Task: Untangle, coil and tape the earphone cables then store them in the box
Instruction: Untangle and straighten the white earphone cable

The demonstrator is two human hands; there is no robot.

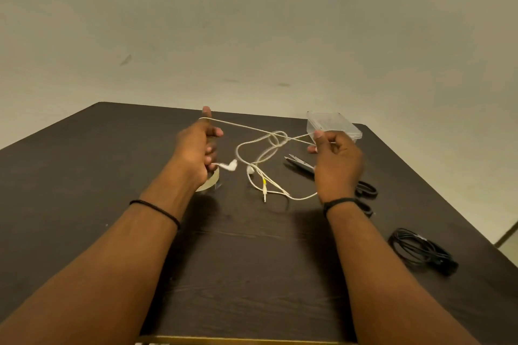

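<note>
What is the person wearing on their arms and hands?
Both forearms are bare, with no sleeves showing. The left wrist has a thin black band, like a slim cord or hair tie. The right wrist has a black band too, slightly wider. The left hand and right hand have no gloves, and I see no rings.

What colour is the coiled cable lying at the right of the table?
Black: the coiled cable shows clearly in the head view, near the table's right edge.

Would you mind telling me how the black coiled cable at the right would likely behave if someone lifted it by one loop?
The black coiled cable would probably sag, being thin like the drooping white earphone cable. No tape is visible on it, so its loops may spill apart. It looks light.
</note>
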